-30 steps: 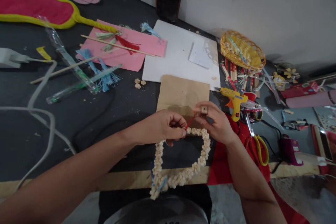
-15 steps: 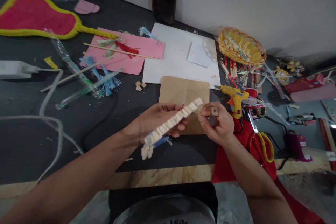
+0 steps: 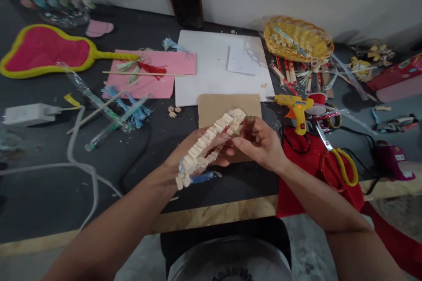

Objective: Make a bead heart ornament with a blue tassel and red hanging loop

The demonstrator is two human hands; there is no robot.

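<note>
A frame edged with short pale blocks point(image 3: 206, 139) is tilted above the table, with a blue tassel point(image 3: 202, 178) at its near end. My left hand point(image 3: 188, 144) is wrapped round it from the left, its fingers partly hidden behind the blocks. A small red bit point(image 3: 226, 129) shows inside the frame. At the far end, my right hand point(image 3: 263, 144) is closed with thumb and fingers together. What it pinches, if anything, is too small to make out. Brown cardboard point(image 3: 227, 102) lies beneath both hands.
A yellow glue gun point(image 3: 298, 112) and scissors point(image 3: 344, 167) lie right, by red cloth point(image 3: 296, 180). Behind are a wicker basket point(image 3: 273, 50) and white board point(image 3: 204, 66). Left are a pink-and-yellow fan shape point(image 3: 54, 48), pink sheet point(image 3: 158, 88) and white cable point(image 3: 70, 136).
The block-edged frame has turned from nearly edge-on so that its opening shows. My right hand has moved in to its far end. The camera view has shifted a little.
</note>
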